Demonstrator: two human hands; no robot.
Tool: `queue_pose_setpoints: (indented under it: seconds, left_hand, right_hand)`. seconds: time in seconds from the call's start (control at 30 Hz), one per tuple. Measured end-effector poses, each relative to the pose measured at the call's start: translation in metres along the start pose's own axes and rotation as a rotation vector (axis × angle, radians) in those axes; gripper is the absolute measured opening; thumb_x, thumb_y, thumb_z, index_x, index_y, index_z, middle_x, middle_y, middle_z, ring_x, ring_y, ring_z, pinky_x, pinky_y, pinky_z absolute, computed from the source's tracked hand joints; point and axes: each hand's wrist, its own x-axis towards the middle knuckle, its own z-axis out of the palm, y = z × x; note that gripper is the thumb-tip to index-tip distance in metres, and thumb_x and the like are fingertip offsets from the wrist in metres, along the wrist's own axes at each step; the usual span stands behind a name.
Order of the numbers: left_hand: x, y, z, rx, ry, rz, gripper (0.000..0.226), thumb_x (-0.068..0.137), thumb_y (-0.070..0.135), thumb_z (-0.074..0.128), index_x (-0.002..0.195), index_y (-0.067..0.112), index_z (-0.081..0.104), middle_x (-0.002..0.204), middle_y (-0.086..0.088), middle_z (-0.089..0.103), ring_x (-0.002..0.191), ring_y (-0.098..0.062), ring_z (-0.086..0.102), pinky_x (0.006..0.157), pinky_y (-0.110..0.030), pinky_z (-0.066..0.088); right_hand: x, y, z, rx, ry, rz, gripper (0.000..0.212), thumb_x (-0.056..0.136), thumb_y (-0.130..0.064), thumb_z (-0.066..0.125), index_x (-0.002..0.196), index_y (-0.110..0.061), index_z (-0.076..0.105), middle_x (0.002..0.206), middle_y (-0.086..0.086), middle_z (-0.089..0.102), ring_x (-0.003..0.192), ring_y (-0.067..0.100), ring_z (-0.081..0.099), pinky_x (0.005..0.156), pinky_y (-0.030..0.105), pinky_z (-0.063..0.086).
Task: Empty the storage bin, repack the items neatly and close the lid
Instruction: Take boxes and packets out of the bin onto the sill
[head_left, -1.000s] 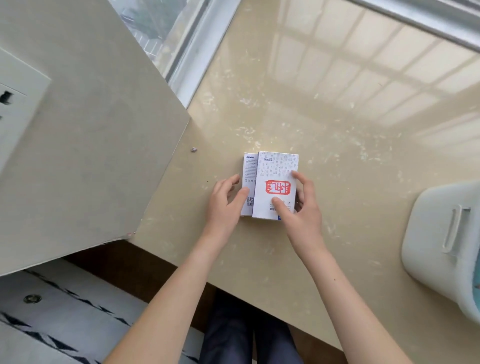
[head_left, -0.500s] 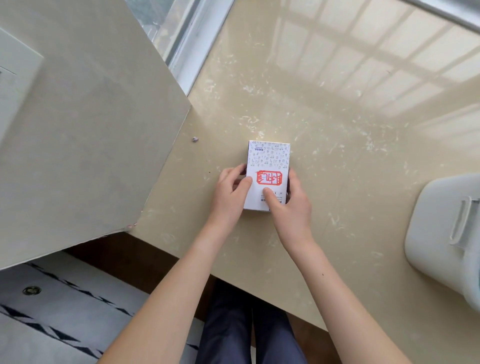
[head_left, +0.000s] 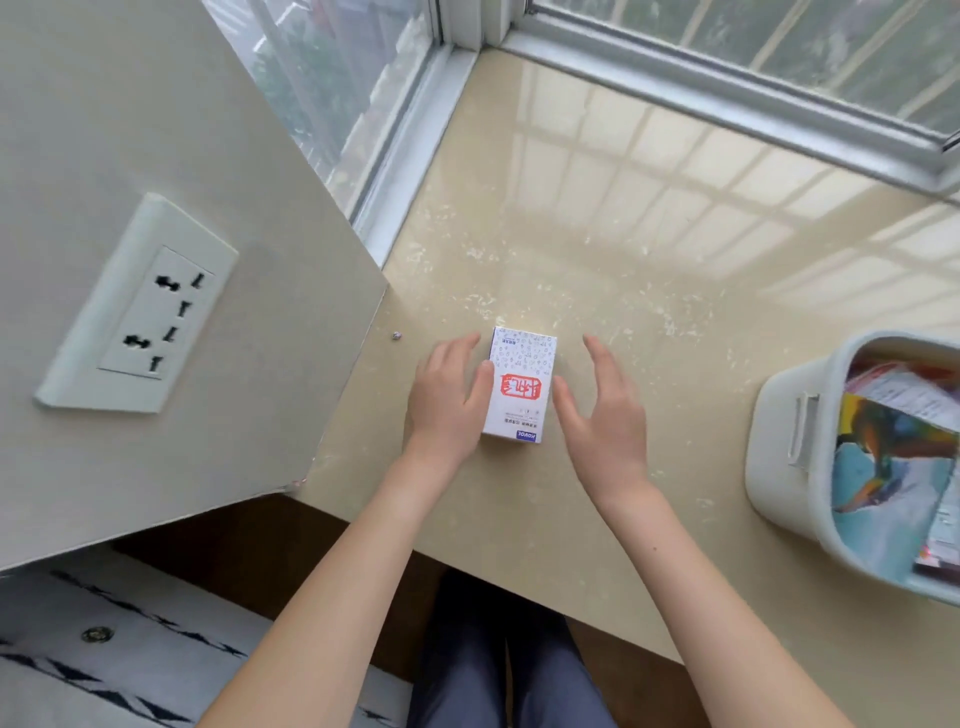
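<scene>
Since 1 second ago the 2 cartons that lay side by side have closed into 1 squared-up white box, and the right hand has let go. That box lies flat at the centre of the polished beige stone sill, a crisp cardboard oblong with a red stamp, long axis running 12 to 6 o'clock. The left hand touches its 9 o'clock edge, fingers straight and thumb against the card. At 3 o'clock the right hand is just beside it, fingers spread and holding nothing. That hand is also nearer the storage bin, a smooth pale plastic tub further out at 3 o'clock, uncovered, with glossy packets inside. A wall socket sits at 9 o'clock.
</scene>
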Motion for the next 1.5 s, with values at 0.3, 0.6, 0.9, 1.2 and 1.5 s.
queue_pose_setpoints:
  seconds: [0.3, 0.6, 0.9, 1.2, 1.5]
  left_hand:
    - [-0.081, 0.141, -0.145, 0.364, 0.271, 0.693, 0.044, 0.095, 0.027, 0.046, 0.131, 0.006, 0.057, 0.128, -0.010, 0.061, 0.119, -0.033, 0.054, 0.100, -0.041, 0.041]
    - [-0.186, 0.129, -0.122, 0.330, 0.110, 0.757, 0.042, 0.092, 0.027, 0.050, 0.129, 0.010, 0.060, 0.125, -0.005, 0.063, 0.116, -0.024, 0.056, 0.099, -0.034, 0.042]
    - [-0.211, 0.161, -0.060, 0.356, -0.053, 0.797, 0.046, 0.093, 0.035, 0.041, 0.125, 0.010, 0.063, 0.118, -0.001, 0.065, 0.108, -0.022, 0.057, 0.091, -0.038, 0.050]
    - [-0.236, 0.256, 0.064, 0.410, -0.003, 0.802, 0.046, 0.093, 0.034, 0.041, 0.124, 0.008, 0.063, 0.116, -0.006, 0.066, 0.106, -0.027, 0.058, 0.093, -0.033, 0.040]
    - [-0.289, 0.314, 0.169, 0.405, -0.068, 0.661, 0.047, 0.092, 0.035, 0.040, 0.120, 0.008, 0.066, 0.111, -0.005, 0.068, 0.098, -0.025, 0.061, 0.082, -0.035, 0.051]
  right_hand:
    - [-0.055, -0.116, -0.160, -0.340, 0.319, -0.434, 0.050, 0.096, -0.037, 0.046, 0.137, -0.008, 0.052, 0.137, 0.016, 0.054, 0.126, 0.036, 0.048, 0.106, 0.048, 0.038]
    - [-0.183, -0.081, -0.187, -0.410, 0.396, -0.324, 0.047, 0.096, -0.038, 0.045, 0.130, -0.008, 0.056, 0.128, 0.012, 0.058, 0.120, 0.032, 0.052, 0.103, 0.043, 0.040]
    - [-0.238, 0.010, -0.235, -0.481, 0.439, -0.137, 0.048, 0.093, -0.038, 0.046, 0.127, -0.008, 0.061, 0.123, 0.013, 0.063, 0.115, 0.031, 0.057, 0.097, 0.042, 0.045]
    - [-0.247, 0.136, -0.348, -0.446, 0.422, -0.071, 0.050, 0.094, -0.038, 0.044, 0.128, -0.006, 0.060, 0.125, 0.014, 0.062, 0.116, 0.032, 0.054, 0.099, 0.044, 0.045]
    - [-0.242, 0.223, -0.446, -0.452, 0.295, -0.054, 0.050, 0.095, -0.038, 0.042, 0.128, -0.005, 0.059, 0.123, 0.015, 0.063, 0.113, 0.032, 0.057, 0.097, 0.041, 0.044]
